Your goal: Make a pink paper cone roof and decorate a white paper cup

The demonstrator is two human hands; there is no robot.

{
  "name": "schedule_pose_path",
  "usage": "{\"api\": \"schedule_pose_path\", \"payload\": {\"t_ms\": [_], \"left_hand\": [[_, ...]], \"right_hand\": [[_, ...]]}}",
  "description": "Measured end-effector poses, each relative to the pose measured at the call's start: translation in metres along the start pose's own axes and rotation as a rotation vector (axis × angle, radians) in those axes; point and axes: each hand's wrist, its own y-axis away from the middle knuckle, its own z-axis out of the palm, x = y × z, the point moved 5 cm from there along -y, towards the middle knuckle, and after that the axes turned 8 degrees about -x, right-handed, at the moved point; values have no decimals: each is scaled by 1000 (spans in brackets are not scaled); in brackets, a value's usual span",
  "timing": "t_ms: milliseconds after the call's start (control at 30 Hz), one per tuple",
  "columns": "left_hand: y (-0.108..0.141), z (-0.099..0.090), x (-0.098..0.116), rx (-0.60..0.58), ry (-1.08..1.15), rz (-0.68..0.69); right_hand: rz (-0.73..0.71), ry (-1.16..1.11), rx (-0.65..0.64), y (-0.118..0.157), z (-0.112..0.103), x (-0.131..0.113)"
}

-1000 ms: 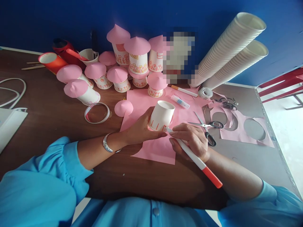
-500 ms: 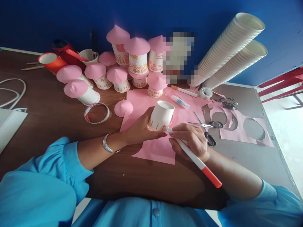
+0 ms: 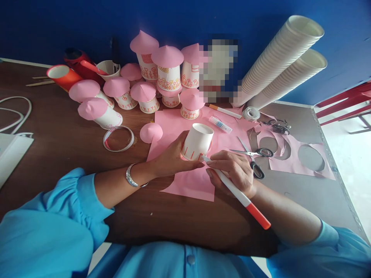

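My left hand (image 3: 176, 156) grips a white paper cup (image 3: 198, 139), turned upside down and tilted, with several short red-orange strokes near its rim. In my right hand (image 3: 233, 172) is a white marker with a red-orange end (image 3: 240, 195), its tip touching the cup beside the strokes. Under both hands lies pink paper (image 3: 197, 187) with cut edges. A pair of scissors (image 3: 256, 152), blades apart, rests just beyond my right hand. Past the cup is a glue stick (image 3: 220, 124). A small pink paper cone (image 3: 151, 133) sits to the left.
Several cups with pink cone roofs (image 3: 167, 69) stand along the blue wall. Two tall stacks of paper cups (image 3: 278, 61) lean at the right. Nearby are a tape roll (image 3: 251, 114), pink scraps with round holes (image 3: 301, 160), another marker (image 3: 225, 111) and a white ring (image 3: 108, 143).
The marker's red-orange end has shifted very slightly up and left. Both hands and the cup look otherwise unmoved.
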Motion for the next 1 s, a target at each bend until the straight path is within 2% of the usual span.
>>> {"api": "schedule_pose_path", "payload": {"t_ms": [1000], "left_hand": [[0,0,-3,10,-23,-1]], "right_hand": [[19,-5,-28,-1,1,0]]}}
